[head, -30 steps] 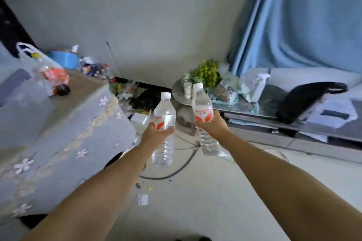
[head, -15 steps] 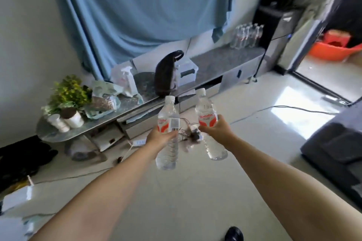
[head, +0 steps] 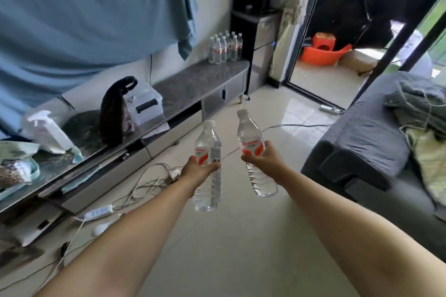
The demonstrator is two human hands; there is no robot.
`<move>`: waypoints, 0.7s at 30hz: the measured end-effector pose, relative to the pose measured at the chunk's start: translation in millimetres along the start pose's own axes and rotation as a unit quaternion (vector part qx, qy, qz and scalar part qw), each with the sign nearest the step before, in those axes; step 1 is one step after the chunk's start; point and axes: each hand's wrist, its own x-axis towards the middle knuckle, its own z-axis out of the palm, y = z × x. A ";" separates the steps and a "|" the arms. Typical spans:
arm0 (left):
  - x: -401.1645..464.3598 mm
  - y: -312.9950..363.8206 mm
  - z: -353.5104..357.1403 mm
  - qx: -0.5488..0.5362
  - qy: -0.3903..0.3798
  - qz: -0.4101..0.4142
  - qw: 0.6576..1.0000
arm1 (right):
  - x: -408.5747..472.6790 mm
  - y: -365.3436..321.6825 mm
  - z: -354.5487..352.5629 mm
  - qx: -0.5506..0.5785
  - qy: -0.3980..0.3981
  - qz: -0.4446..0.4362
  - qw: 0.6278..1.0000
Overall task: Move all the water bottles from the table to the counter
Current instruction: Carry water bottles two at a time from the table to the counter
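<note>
My left hand (head: 196, 171) grips a clear water bottle (head: 208, 149) with a red-and-white label, held upright in front of me. A second bottle of the same kind (head: 251, 142) is in my right hand (head: 263, 161), tilted slightly left. Both bottles hang in the air above the tiled floor. The long grey counter (head: 193, 79) runs along the left wall. At its far end stands a cluster of several water bottles (head: 224, 47). The table is out of view.
On the counter lie a black bag (head: 115, 108), a white box (head: 144, 101), a spray bottle (head: 45, 128) and packets. Cables and a power strip (head: 99, 212) are strewn on the floor below it. A grey sofa (head: 366, 137) stands on the right, a black cabinet (head: 253, 21) beyond the counter.
The view has swung right, from the cloth-covered table past the counter's plant end to its far end and the balcony door. Both hands still hold their bottles out in front.
</note>
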 end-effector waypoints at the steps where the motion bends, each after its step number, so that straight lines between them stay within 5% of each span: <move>1: 4.2 6.5 5.9 -0.001 -0.001 0.001 1.000 | 4.9 1.0 -5.2 -0.004 0.004 -0.006 1.000; 21: 319.1 211.8 124.9 0.043 -0.086 0.030 0.995 | 305.9 -19.5 -138.7 -0.036 0.036 0.035 0.998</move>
